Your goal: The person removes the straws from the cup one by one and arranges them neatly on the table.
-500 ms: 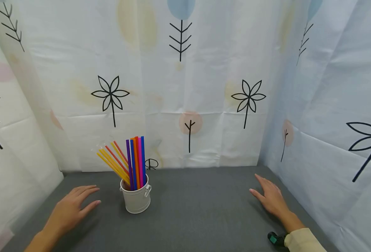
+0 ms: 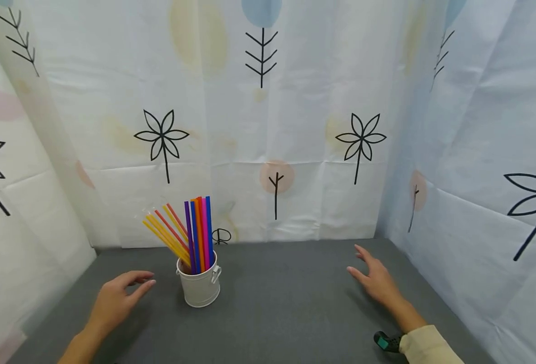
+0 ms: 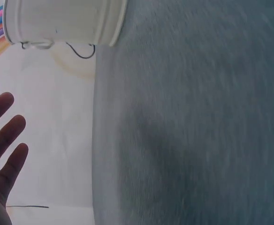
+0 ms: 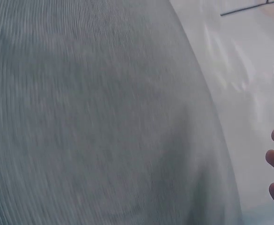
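Cream fabric: sleeve [image 2: 432, 346] at your right wrist, black-and-green device [image 2: 390, 344] beside its cuff. Left hand [image 2: 113, 301]: empty, thumb and fingertips a narrow gap apart. Right hand [image 2: 381, 284]: empty, thumb and fingers spread wide. Tabletop [image 2: 286, 308]: grey, matte, below both hands. Pail [image 2: 199, 290]: white, round, rimmed, side-lugged; near your left fingertips, to their right, well apart from your right hand; probably light, stiff, smooth; grip its wall below the rim. Straws [image 2: 199, 232]: slim, coloured, some leaning toward your left-hand side; likely featherlight, slippery, easily crushed; pinch gently above the rim. Curtain [image 2: 304, 116]: white, creased, flower-printed, beyond both hands.
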Available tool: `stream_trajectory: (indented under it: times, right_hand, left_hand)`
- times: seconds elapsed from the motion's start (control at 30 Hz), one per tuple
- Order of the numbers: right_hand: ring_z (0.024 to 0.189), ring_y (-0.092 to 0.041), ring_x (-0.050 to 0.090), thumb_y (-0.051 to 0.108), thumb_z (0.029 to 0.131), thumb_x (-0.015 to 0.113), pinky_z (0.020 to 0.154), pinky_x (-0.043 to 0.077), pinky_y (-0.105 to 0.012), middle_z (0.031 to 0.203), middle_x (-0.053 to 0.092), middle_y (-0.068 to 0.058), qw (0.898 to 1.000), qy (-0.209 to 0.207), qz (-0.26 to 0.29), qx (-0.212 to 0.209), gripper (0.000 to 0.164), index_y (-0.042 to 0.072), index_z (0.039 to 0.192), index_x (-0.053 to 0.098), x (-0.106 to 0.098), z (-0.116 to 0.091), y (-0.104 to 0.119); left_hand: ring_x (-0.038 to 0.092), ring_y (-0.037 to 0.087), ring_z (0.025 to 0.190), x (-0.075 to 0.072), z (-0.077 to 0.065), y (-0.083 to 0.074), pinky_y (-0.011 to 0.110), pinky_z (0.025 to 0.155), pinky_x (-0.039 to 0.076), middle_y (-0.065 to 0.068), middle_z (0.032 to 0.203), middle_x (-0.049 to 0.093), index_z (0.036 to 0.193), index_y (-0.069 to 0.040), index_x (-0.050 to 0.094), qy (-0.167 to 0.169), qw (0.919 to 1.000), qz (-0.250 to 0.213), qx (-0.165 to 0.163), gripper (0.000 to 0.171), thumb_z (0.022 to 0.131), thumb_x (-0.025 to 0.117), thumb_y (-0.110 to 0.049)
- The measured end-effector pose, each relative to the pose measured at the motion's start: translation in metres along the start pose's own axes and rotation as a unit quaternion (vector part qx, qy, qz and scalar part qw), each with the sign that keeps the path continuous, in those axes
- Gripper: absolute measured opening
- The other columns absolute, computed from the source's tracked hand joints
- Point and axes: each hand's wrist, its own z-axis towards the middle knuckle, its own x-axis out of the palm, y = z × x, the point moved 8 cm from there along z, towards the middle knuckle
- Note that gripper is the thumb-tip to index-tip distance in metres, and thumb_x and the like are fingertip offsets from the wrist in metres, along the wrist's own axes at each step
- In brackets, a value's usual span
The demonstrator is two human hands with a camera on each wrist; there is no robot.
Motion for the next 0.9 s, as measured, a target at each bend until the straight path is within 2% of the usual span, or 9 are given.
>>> stream_trajectory:
  times: [0.13,0.3,0.47,0.63,0.77,0.9]
  right_hand:
    - [0.117,-0.046,0.051,0.031,0.094,0.066,0.091,0.04,-0.065,0.131,0.057,-0.022,1.0,0.012,0.013,0.001,0.066,0.007,0.147,0.037,0.01,0.006,0.011]
    - [0.116,-0.045,0.052,0.028,0.091,0.07,0.092,0.041,-0.065,0.128,0.059,-0.021,0.999,0.015,0.015,-0.032,0.067,0.007,0.146,0.039,0.018,0.006,0.026]
    - [0.115,-0.044,0.054,0.024,0.089,0.072,0.09,0.042,-0.064,0.126,0.061,-0.019,0.998,0.008,0.022,-0.055,0.066,0.008,0.145,0.041,0.023,0.003,0.037]
    - [0.116,-0.043,0.054,0.027,0.09,0.071,0.091,0.042,-0.064,0.127,0.061,-0.018,0.998,0.026,0.047,-0.04,0.066,0.01,0.146,0.04,0.035,-0.001,0.043]
    - [0.119,-0.042,0.053,0.029,0.091,0.069,0.094,0.041,-0.064,0.129,0.06,-0.018,0.996,0.044,0.069,-0.028,0.066,0.011,0.147,0.038,0.043,-0.001,0.05]
    - [0.121,-0.041,0.053,0.029,0.091,0.069,0.095,0.04,-0.064,0.129,0.06,-0.017,0.994,0.055,0.087,-0.019,0.066,0.011,0.147,0.039,0.049,-0.001,0.056]
  left_hand:
    - [0.062,0.002,0.076,0.004,-0.001,0.002,0.007,0.067,0.043,-0.004,0.084,0.071,0.094,-0.015,0.075,-0.015,0.9982,-0.045,-0.036,0.018,0.078,0.082,-0.011]
    - [0.059,-0.008,0.076,0.006,-0.001,-0.003,0.006,0.071,0.044,0.001,0.084,0.072,0.092,-0.011,0.074,-0.052,0.9931,-0.09,-0.053,0.018,0.077,0.081,-0.004]
    - [0.06,-0.007,0.076,0.013,0.001,-0.009,0.007,0.074,0.045,0.004,0.086,0.072,0.094,-0.008,0.074,-0.071,0.9854,-0.135,-0.076,0.019,0.078,0.08,-0.001]
    - [0.061,-0.005,0.077,0.02,0.001,-0.013,0.009,0.072,0.046,0.006,0.088,0.072,0.101,-0.006,0.073,-0.079,0.9789,-0.167,-0.089,0.024,0.078,0.079,0.001]
    - [0.062,-0.003,0.079,0.027,0.0,-0.013,0.009,0.074,0.047,0.003,0.091,0.071,0.106,-0.007,0.072,-0.073,0.975,-0.178,-0.111,0.029,0.079,0.079,0.0]
    - [0.062,-0.001,0.083,0.031,0.001,-0.016,0.011,0.076,0.047,0.008,0.097,0.07,0.108,-0.006,0.071,-0.07,0.973,-0.185,-0.12,0.029,0.081,0.078,-0.001]
